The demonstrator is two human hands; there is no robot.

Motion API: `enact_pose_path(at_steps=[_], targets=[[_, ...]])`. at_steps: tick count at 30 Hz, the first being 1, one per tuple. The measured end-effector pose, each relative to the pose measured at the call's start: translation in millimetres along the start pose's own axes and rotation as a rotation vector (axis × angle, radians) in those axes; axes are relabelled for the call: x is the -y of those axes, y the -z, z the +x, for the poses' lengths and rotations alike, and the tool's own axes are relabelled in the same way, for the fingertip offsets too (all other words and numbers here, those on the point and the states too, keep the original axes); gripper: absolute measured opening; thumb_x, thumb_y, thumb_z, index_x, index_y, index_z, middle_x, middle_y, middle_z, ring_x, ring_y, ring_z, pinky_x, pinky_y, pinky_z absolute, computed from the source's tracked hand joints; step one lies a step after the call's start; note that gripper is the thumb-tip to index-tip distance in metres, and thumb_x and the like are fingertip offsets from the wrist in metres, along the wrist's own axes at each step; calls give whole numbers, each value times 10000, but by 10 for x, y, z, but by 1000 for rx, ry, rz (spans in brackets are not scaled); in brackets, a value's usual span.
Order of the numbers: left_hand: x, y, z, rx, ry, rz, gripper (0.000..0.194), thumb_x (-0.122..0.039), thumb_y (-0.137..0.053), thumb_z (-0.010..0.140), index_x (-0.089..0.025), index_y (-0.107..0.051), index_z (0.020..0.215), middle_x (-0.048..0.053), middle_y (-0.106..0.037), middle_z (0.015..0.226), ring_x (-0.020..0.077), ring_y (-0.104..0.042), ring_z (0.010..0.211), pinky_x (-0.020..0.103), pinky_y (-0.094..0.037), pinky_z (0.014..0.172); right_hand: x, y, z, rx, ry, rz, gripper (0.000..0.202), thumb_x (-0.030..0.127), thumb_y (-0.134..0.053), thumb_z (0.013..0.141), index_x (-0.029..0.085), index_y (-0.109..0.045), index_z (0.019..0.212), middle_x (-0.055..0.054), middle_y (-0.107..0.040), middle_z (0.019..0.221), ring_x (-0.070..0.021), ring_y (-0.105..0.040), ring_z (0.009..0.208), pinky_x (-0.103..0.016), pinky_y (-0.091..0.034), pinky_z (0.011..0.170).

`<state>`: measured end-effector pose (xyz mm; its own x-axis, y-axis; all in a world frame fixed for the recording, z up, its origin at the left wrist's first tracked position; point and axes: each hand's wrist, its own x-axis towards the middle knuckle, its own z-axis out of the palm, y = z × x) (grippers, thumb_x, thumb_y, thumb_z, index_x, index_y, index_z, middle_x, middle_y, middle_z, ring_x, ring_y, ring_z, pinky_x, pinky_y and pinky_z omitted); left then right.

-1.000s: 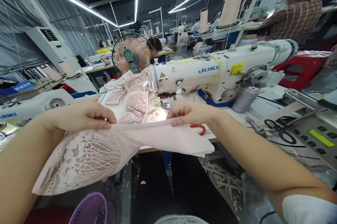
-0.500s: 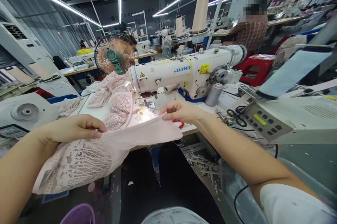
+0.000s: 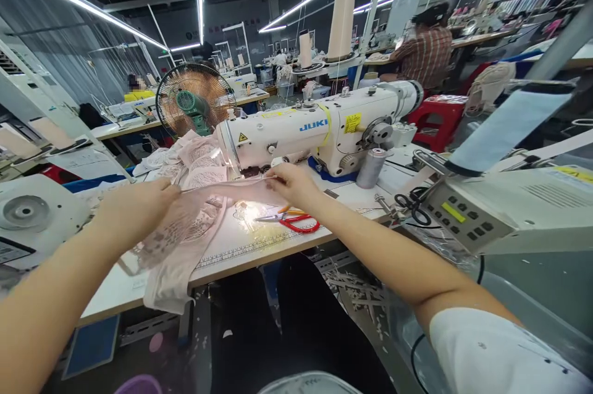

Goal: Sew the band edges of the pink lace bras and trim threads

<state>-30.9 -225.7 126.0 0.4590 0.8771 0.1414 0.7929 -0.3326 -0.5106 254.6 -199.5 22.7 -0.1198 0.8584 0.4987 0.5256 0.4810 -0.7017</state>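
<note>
A pale pink lace bra piece [image 3: 171, 230] hangs over the table's front left, blurred by motion. My left hand [image 3: 146, 209] pinches its upper edge, and my right hand [image 3: 294, 185] grips the other end of the stretched fabric band, close under the head of the white sewing machine [image 3: 287, 131]. Behind the held piece, more pink lace pieces [image 3: 197, 150] are heaped left of the machine. Red-handled scissors [image 3: 299, 221] lie on the lit table top below my right hand, beside a printed ruler strip [image 3: 241, 252].
A grey thread cone [image 3: 370, 168] stands right of the machine, near a control box [image 3: 472, 209]. A fan [image 3: 194, 100] is behind the heap. A purple bin [image 3: 139, 385] sits below the table. Farther back, a person in a plaid shirt [image 3: 428, 57] sits at another station.
Both hands have moved up and forward, lifting the fabric band toward the machine. The lace piece has swung over the table, and the scissors are now uncovered. The view has shifted slightly.
</note>
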Motion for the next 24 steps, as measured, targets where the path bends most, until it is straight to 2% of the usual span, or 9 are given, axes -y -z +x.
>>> enact_pose_path(at_steps=[2,4,5,8,11,16,20,24], targets=[[-187,-209,-97,-151,-84,94,370,-55,-346,813,-175,-675,935,132,-667,958,293,-623,851,369,-460,649,-118,-55,-121,-79,142,-144,168,133,-484,847,150,-645,892,-118,-686,955,-225,-637,931,-360,-500,824],[-430,-557,-230,-260,-132,-6,380,-64,-339,842,-175,-678,972,143,-662,1046,280,-615,890,368,-471,691,-296,-124,-354,-24,229,-244,207,144,-437,870,140,-634,933,-157,-677,1046,-247,-624,1019,-392,-506,869],[-560,-758,-302,-278,-132,-99,360,-89,-349,857,-175,-679,973,139,-668,1029,275,-615,887,358,-473,683,-392,-158,-496,41,238,-279,216,148,-431,872,140,-631,954,-164,-672,1075,-252,-625,1031,-406,-511,877],[-888,-1301,-499,-201,-114,-347,329,-171,-362,895,-191,-681,975,102,-686,1013,246,-622,854,333,-474,673,-629,-215,-887,226,204,-346,230,161,-477,854,154,-625,1030,-162,-644,1177,-261,-614,1085,-450,-510,915],[-1006,-1595,-600,-191,-64,-471,337,-245,-358,937,-201,-692,952,88,-699,971,241,-629,855,339,-468,726,-746,-201,-1050,295,186,-363,254,196,-486,877,163,-624,1087,-152,-604,1270,-253,-573,1167,-451,-482,976],[-935,-1694,-591,-213,-46,-492,358,-300,-346,968,-187,-686,978,100,-698,978,263,-618,881,350,-461,717,-794,-125,-917,331,155,-473,288,197,-486,882,116,-632,1117,-183,-567,1304,-274,-546,1192,-446,-473,982],[-934,-1691,-598,-218,-72,-398,362,-272,-334,974,-180,-683,1002,105,-694,965,265,-607,869,351,-448,698,-664,-31,-869,409,143,-596,382,197,-543,833,79,-596,1192,-196,-588,1197,-298,-559,1113,-431,-495,916],[-976,-1640,-615,-147,-64,-302,338,-202,-354,942,-182,-679,1033,101,-692,947,274,-605,829,356,-428,647,-526,78,-972,471,-6,-728,578,369,-648,784,86,-525,1273,-194,-577,1152,-325,-592,977,-442,-523,794]])
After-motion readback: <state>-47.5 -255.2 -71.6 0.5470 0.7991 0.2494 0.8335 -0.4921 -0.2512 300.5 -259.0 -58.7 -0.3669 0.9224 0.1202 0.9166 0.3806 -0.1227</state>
